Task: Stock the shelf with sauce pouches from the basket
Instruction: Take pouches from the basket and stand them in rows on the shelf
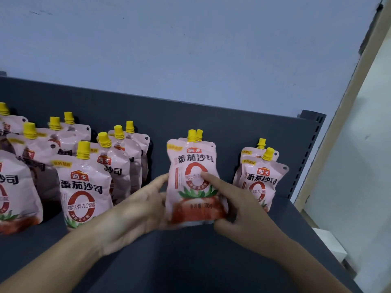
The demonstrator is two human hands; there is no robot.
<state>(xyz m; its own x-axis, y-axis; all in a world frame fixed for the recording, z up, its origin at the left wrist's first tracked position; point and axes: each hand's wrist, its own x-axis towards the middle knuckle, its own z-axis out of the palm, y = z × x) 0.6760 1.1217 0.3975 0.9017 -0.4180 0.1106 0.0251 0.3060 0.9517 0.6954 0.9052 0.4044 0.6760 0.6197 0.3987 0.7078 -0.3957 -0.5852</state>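
Already well underway: both hands, left [146, 205] and right [243, 206], clasp one upright pouch [195, 180] by its sides in a gap, right forefinger pressed to its face. Rows [84, 176] stand left, a pair [259, 176] right. Dark grey shelf [190, 261], pale wall [190, 49] behind; the basket is out of sight.

- Dark grey shelf [190, 261] with a raised back panel, pale blue wall [190, 39] behind.
- Middle pink sauce pouch [194, 178] upright, yellow cap on top, a second cap just behind it.
- Left hand [139, 208] against that pouch's left edge.
- Right hand [239, 204] at its lower right, index finger pressing the front label.
- Rows of pouches [82, 187] standing at left.
- Pair of pouches [260, 176] at right, near the shelf's end post.
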